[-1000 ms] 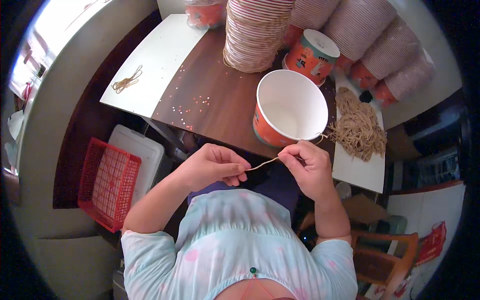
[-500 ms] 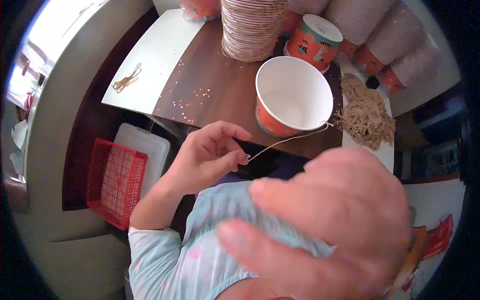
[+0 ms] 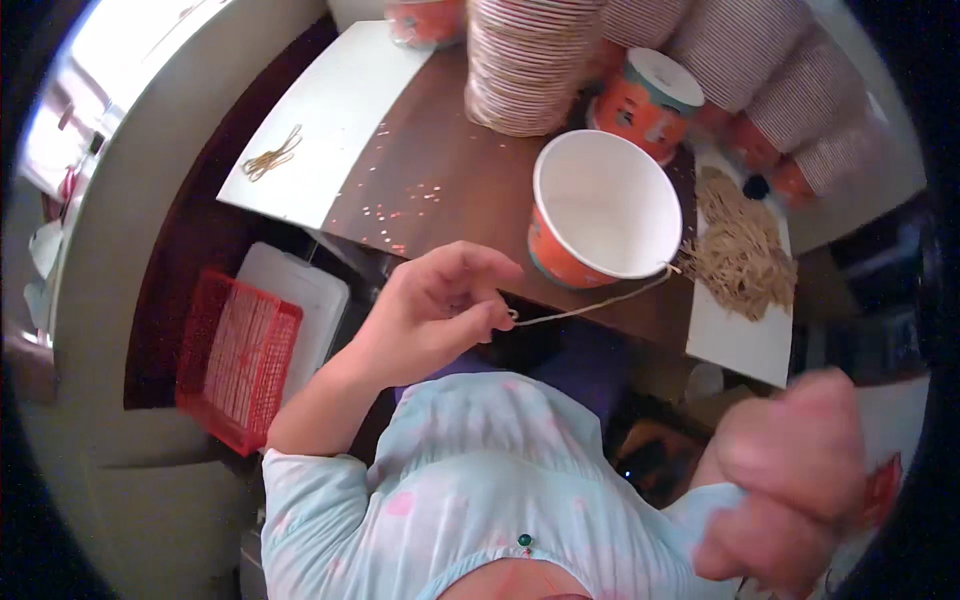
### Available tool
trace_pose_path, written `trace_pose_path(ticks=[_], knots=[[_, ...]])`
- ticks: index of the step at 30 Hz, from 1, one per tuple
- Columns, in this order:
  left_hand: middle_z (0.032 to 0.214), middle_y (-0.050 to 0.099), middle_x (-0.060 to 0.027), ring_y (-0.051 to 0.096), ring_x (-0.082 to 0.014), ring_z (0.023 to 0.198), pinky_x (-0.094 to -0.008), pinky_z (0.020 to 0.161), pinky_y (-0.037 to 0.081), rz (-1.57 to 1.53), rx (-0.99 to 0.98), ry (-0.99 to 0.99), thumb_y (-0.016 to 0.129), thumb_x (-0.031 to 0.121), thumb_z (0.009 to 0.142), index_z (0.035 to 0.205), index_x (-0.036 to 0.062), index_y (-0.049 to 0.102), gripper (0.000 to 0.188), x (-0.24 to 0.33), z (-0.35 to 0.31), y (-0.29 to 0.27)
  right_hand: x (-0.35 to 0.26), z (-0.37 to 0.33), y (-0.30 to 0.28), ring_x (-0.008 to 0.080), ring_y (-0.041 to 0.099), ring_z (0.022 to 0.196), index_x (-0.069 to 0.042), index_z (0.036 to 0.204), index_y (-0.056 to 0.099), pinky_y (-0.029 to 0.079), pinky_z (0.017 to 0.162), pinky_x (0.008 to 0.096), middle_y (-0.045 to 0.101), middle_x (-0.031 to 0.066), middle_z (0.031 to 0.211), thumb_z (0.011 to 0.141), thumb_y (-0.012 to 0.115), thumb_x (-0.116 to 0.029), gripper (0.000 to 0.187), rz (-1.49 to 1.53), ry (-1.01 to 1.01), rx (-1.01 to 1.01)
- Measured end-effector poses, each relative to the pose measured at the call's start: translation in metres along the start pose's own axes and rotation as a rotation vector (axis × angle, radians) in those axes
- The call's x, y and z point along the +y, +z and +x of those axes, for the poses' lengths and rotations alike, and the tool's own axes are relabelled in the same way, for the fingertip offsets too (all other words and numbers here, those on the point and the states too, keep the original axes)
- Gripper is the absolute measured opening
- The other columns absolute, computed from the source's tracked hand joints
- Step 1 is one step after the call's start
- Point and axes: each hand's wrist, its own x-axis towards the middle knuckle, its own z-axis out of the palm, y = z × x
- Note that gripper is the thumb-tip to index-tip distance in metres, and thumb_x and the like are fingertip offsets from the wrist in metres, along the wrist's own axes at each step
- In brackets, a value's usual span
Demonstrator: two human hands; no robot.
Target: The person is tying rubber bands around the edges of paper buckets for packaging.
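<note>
A paper bucket (image 3: 570,250), orange and green outside and white inside, stands tilted at the table's near edge with its opening toward me. One end of a thin beige cord (image 3: 600,304) is at the right side of the bucket's rim. Between the thumb and fingertips of my left hand (image 3: 440,310) I pinch the cord's other end, which shows a small loop. The cord runs nearly straight from bucket to hand. My right hand (image 3: 785,470) is raised at the lower right, apart from the bucket and smeared by motion. Whether it holds anything is unclear.
A pile of cut beige cords (image 3: 745,245) lies right of the bucket. Behind stand a tall stack of buckets (image 3: 530,70), an upturned bucket (image 3: 655,100) and several more stacks. A cord bundle (image 3: 275,155) and small paper dots lie leftward. Below left is a red basket (image 3: 240,360).
My right hand has swung away to the right from in front of my chest. My left hand keeps its pinch on the cord. The whole view has shifted slightly.
</note>
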Motion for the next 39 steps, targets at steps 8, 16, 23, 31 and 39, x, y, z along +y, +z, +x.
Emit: trace_pose_path(ticks=[8,16,23,31,39], knots=[[0.085,0.064,-0.0029,0.064,-0.0081,0.081,-0.0215,0.069,0.051,-0.009,-0.003,0.015,0.059,0.001,0.090,0.121,-0.0018,0.055,0.031,-0.002,-0.001,0.000,-0.009,0.020,0.024,0.0152,0.052,0.060,-0.015,0.095,0.072,0.040,0.051,0.0290,0.067,0.0128,0.096,0.079,0.069,-0.021,0.018,0.785,0.301,0.133],[0.085,0.065,-0.0030,0.065,-0.0082,0.082,-0.0211,0.069,0.051,-0.026,0.008,0.019,0.061,0.002,0.091,0.121,-0.0014,0.055,0.030,0.001,0.000,-0.003,0.005,-0.004,0.005,0.0201,0.048,0.064,-0.018,0.099,0.070,0.036,0.058,0.0350,0.062,0.0134,0.105,0.081,0.070,-0.021,0.018,0.654,0.151,0.176],[0.085,0.065,-0.0031,0.065,-0.0083,0.082,-0.0214,0.069,0.051,-0.022,-0.001,0.065,0.061,0.000,0.091,0.121,-0.0018,0.054,0.031,0.007,0.005,0.003,-0.004,0.011,0.014,0.0173,0.043,0.060,-0.015,0.108,0.067,0.035,0.059,0.0330,0.060,0.0131,0.107,0.087,0.067,-0.017,0.022,0.641,0.321,0.233],[0.084,0.065,-0.0034,0.065,-0.0080,0.080,-0.0213,0.068,0.050,-0.031,-0.007,0.082,0.061,0.000,0.090,0.123,-0.0018,0.054,0.033,0.008,0.005,0.001,-0.023,-0.011,0.004,0.0168,0.044,0.059,-0.008,0.116,0.059,0.036,0.058,0.0383,0.060,0.0084,0.103,0.076,0.076,-0.023,0.046,0.532,0.458,0.317],[0.083,0.065,-0.0035,0.064,-0.0077,0.080,-0.0208,0.068,0.050,-0.077,-0.051,0.082,0.060,-0.001,0.090,0.124,-0.0021,0.052,0.035,0.010,0.008,0.006,0.047,-0.065,0.052,0.0259,0.059,0.063,-0.014,0.084,0.065,0.049,0.058,0.0417,0.065,0.0082,0.081,0.076,0.066,-0.018,0.009,0.408,0.043,0.573]])
